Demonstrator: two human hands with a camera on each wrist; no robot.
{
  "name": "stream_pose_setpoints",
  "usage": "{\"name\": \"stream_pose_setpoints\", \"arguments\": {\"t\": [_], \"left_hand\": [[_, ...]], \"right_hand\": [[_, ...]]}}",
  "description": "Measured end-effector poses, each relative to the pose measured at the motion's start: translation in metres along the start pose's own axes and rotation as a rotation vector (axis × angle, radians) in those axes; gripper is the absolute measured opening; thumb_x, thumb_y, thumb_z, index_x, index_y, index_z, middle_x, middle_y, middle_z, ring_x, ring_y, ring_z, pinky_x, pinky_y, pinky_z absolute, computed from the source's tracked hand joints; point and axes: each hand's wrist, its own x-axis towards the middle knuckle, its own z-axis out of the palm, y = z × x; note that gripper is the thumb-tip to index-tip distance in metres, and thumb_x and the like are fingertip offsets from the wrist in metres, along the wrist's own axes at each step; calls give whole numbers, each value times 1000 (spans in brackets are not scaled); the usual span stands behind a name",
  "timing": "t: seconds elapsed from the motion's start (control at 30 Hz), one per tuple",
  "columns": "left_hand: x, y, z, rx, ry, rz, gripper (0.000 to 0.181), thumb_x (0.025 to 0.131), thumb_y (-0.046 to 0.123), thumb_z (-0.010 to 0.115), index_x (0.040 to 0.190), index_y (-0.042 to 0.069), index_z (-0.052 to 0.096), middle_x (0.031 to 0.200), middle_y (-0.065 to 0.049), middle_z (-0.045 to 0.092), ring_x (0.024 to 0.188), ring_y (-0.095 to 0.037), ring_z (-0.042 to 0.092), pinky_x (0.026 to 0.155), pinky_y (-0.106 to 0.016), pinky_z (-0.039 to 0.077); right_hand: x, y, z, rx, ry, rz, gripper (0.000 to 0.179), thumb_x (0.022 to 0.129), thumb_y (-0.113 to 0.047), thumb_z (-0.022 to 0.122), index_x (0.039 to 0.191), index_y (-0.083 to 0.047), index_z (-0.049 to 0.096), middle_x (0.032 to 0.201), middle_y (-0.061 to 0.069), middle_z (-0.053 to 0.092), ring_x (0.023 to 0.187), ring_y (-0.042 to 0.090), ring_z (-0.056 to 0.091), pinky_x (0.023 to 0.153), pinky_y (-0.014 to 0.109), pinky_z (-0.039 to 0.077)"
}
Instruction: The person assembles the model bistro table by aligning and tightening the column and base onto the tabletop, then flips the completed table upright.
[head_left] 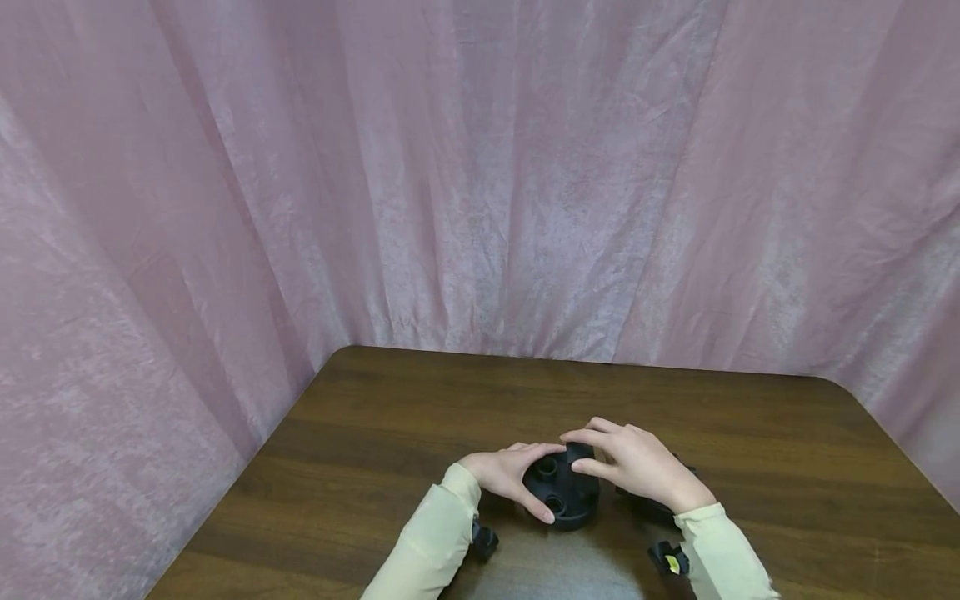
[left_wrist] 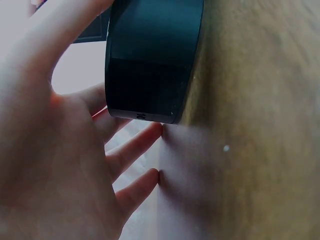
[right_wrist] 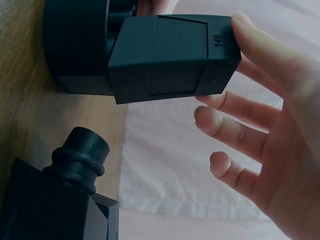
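Observation:
My left hand (head_left: 510, 475) spans a round black base (head_left: 576, 510) on the wooden table, thumb on its near side and fingers round its far side. Two ringed round holes show in the top of the base. In the left wrist view the smooth curved side wall (left_wrist: 150, 65) of the base stands close to the table surface. My right hand (head_left: 636, 464) pinches the upper end of a black angular block (right_wrist: 175, 57) between thumb and fingers. Raised digits "149" mark that block. Its lower end meets the top of the base, where the joint is hidden.
Another black piece with a ribbed round peg (right_wrist: 80, 155) lies on the table (head_left: 420, 400) to the right of the base, partly behind my right hand. Small black devices sit at the left wrist (head_left: 485, 540) and right wrist (head_left: 667, 558). A pink curtain (head_left: 480, 167) hangs behind the table.

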Motion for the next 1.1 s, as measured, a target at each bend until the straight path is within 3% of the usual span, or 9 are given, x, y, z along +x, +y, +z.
{"name": "stream_pose_setpoints", "arguments": {"t": [0.17, 0.4, 0.6, 0.83, 1.1], "left_hand": [[0, 0, -1, 7, -4, 10, 93, 75, 46, 80, 149, 44, 25, 152, 9, 34, 140, -15, 30, 107, -44, 36], [1, 1, -2, 14, 2, 10, 94, 74, 47, 80, 150, 39, 25, 154, 10, 32, 142, -16, 29, 109, -43, 34], [1, -1, -1, -19, -17, 12, 92, 75, 45, 81, 149, 45, 25, 149, 8, 37, 137, -15, 31, 105, -43, 36], [1, -2, -2, -7, -12, 20, 94, 75, 45, 80, 150, 42, 24, 149, 7, 37, 136, -15, 32, 105, -41, 36], [0, -2, -2, -21, -14, 33, 92, 76, 44, 81, 150, 42, 26, 145, 6, 39, 133, -14, 34, 103, -38, 37]], "right_hand": [[0, 1, -2, 16, -12, 58, 40, 94, -47, 57, 125, -22, 65, 99, -11, 63, 67, -5, 48, 63, 22, 44], [0, 2, -4, -26, 22, 115, 37, 93, -44, 60, 122, -21, 67, 96, -7, 66, 82, 12, 64, 70, 31, 51], [-5, 8, -12, -29, 31, 166, 28, 92, -33, 65, 113, -17, 71, 89, -11, 64, 75, 3, 58, 65, 24, 47], [-8, 10, -24, 6, -31, 207, 25, 92, -32, 65, 110, -15, 72, 92, -9, 69, 77, 3, 61, 66, 28, 50], [-13, 9, -32, 9, -85, 172, 14, 90, -18, 68, 103, -15, 73, 93, -6, 72, 78, 5, 62, 66, 28, 50]]}}
